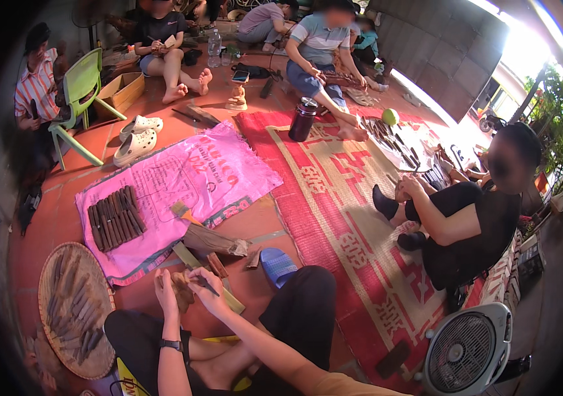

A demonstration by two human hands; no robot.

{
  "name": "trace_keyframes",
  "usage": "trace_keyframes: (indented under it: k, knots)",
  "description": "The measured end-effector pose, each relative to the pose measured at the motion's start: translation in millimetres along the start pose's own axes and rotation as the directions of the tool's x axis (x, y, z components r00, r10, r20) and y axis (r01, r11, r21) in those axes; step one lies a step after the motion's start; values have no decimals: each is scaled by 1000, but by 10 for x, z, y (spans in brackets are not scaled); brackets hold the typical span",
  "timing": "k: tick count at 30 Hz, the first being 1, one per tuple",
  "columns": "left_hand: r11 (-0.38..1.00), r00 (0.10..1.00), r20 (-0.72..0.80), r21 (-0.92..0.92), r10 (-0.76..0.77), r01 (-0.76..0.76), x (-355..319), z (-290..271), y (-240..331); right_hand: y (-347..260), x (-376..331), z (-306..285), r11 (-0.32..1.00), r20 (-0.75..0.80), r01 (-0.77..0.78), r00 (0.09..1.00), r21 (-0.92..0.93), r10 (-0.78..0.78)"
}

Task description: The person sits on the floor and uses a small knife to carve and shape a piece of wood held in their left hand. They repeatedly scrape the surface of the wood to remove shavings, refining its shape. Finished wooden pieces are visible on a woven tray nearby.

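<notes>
I sit cross-legged on the tiled floor with both hands over my lap. My left hand (167,292) is closed on a light brown carved wooden piece (183,290), steadying it from the left side. Against its right side, my right hand (210,294) grips a slim dark tool (207,285), pen-like in shape; its tip is too small to make out. Just beyond my hands lie a wooden board (230,302) and a reddish wood block (217,265). A brush (184,212) with an orange handle rests at the pink sheet's edge.
Left of me, a round woven tray (45,300) holds many slim carving tools. Dark wooden sticks (115,218) lie in a row on the pink sheet (162,175). A blue slipper (277,265), red patterned mat (334,224) and fan (466,353) are nearby. Several people sit around.
</notes>
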State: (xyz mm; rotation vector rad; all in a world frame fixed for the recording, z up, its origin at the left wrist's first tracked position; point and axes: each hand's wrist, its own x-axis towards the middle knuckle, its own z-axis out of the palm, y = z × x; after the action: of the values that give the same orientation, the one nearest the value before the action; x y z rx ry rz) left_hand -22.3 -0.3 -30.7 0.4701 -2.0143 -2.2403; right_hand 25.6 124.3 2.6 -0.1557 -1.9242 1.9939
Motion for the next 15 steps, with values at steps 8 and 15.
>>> trace_keyframes:
  k: [8, 15]
  knots:
    - [972, 934, -281, 138, 222, -190, 47, -310, 124, 165, -23, -51, 968, 43, -152, 988, 199, 146]
    - [983, 936, -300, 55, 184, -176, 185, -427, -173, 49, -86, -72, 922, 53, -201, 980, 332, 194]
